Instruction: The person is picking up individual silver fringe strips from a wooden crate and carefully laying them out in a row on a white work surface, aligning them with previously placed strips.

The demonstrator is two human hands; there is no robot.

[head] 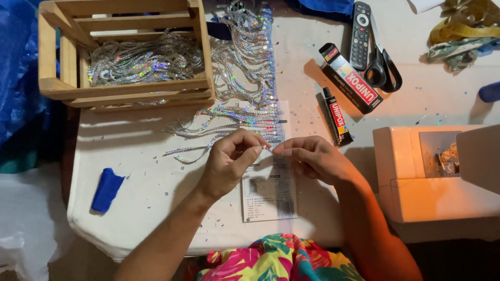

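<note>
1. your left hand (pixel 232 158) sits just left of table centre, fingers curled, thumb and forefinger pinched narrow on a small sequin piece (pixel 267 147).
2. your right hand (pixel 307 157) meets it from 3 o'clock, fingertips pinched on the same piece; the two hands almost touch at the tips.
3. the sequin piece is tiny and shiny; its exact shape cannot be made out. it is held just above a clear packet (pixel 269 187) with a printed label, lying flat under both hands.
4. at 12 o'clock from the hands: sequin strands (pixel 245 117) fanned on the table (pixel 156 192), running up toward the far edge.
5. at 10 o'clock: wooden crate (pixel 125 91) with more sequin strands piled inside.
6. at 1 o'clock: glue tube (pixel 337 117), lying flat, and just beyond it a glue box (pixel 350 78), tilted diagonally.
7. further at 1 o'clock: scissors (pixel 384 67) with black handles, touching a remote (pixel 360 35).
8. at 3 o'clock: white sewing machine (pixel 432 177) at the table's right edge.
9. at 8 o'clock: blue cloth scrap (pixel 107 190), well apart from the hands.
10. loose sequins scattered over the table surface.
</note>
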